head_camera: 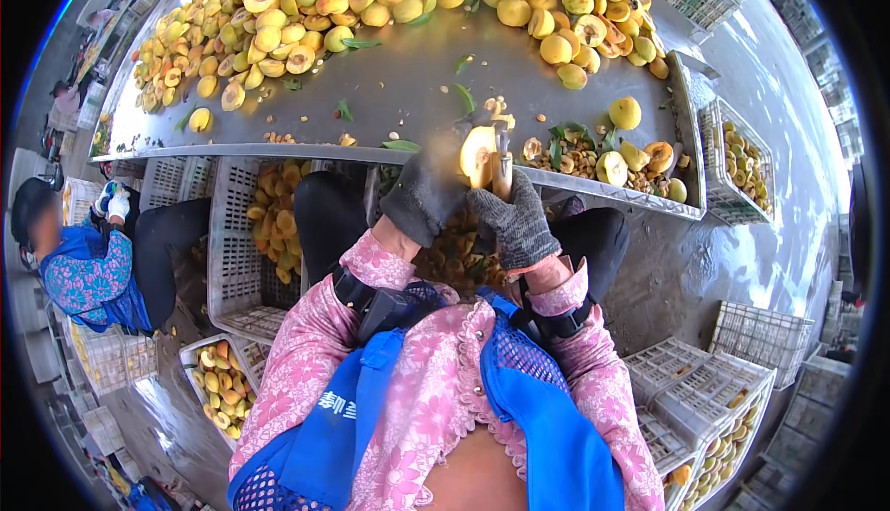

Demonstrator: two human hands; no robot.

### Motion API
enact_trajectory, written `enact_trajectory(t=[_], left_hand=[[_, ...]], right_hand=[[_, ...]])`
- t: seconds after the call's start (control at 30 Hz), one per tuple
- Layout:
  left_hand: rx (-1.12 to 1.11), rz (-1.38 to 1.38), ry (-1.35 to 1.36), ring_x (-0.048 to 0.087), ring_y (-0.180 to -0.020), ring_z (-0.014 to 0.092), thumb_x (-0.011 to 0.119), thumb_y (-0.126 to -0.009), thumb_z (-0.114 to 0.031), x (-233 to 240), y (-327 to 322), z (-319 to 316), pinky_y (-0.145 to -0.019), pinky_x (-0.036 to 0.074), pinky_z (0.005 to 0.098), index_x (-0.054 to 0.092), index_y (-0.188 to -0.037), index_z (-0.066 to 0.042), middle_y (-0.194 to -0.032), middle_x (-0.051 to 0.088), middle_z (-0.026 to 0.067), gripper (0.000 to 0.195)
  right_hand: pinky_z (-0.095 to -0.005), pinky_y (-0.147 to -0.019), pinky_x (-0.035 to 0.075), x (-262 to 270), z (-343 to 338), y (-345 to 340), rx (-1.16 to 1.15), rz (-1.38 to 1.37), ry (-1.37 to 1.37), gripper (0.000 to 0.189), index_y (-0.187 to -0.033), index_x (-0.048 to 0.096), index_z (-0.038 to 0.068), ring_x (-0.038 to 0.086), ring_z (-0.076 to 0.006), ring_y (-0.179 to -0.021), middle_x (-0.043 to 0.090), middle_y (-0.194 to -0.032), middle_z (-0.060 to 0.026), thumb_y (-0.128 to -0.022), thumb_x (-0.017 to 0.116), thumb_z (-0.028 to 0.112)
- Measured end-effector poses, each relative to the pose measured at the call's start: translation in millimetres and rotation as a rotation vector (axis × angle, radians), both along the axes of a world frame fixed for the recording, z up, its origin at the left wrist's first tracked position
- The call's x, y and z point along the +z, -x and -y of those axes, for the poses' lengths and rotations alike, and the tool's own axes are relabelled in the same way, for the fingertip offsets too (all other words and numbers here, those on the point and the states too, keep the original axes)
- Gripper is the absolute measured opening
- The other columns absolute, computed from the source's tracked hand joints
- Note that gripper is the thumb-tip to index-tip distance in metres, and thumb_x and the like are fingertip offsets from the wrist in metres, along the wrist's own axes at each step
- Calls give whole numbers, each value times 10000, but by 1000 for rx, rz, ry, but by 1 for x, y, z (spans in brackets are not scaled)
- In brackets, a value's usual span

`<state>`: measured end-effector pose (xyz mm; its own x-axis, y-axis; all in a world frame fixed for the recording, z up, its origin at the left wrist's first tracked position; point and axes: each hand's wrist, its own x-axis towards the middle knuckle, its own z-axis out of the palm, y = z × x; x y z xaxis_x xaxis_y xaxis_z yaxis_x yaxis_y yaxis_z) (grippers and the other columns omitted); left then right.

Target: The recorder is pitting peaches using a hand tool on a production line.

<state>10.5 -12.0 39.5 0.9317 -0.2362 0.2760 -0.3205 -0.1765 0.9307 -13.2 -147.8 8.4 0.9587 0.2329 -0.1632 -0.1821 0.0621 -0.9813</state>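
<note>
My left hand (427,191), in a dark grey knit glove, is at a halved yellow peach (478,155), its cut face showing; its fingers are blurred and partly hidden by the fruit. In my right hand (518,219), gloved in grey knit, is the wooden handle (502,176) of a small tool, whose metal part stands up beside the peach half. Both hands are close together over the near edge of a metal table (389,87). Bits of pit and flesh cling around the tool's top. Halved peaches (292,31) are heaped across the table's far side.
Pit scraps (577,156), leaves and several peach pieces lie at the table's right corner. Plastic crates with peach halves stand at the left (240,247), lower left (191,358), right (716,136) and lower right (737,372). A co-worker (97,261) sits at the left.
</note>
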Motion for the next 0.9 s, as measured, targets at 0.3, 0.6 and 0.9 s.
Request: enact_trajectory(t=[0.3, 0.6, 0.9], left_hand=[[-27, -506, 1048, 538, -975, 173, 543, -745, 36, -29, 14, -10, -865, 425, 285, 446, -1139, 27, -1074, 548, 113, 406], [202, 24, 100, 555, -908, 168, 524, -760, 0, -21, 26, -14, -835, 427, 277, 500, -1089, 6, -1009, 572, 88, 330], [296, 18, 200, 542, -916, 148, 501, -816, -83, -56, 30, -11, -834, 418, 275, 510, -1083, 32, -1015, 577, 90, 291]], right_hand=[[-306, -682, 428, 25, 11, 11, 201, 36, 171, 304, -1052, 455, 2, 515, -170, -778, 545, -873, -85, -808, 574, 140], [-346, -680, 423, 20, 8, 15, 331, 434, 598, 273, -1019, 473, 9, 528, -267, -777, 524, -857, -151, -779, 574, 93], [-375, -675, 428, 15, 0, 17, 327, 489, 658, 260, -982, 424, -16, 517, -347, -774, 494, -815, -203, -772, 547, 76]])
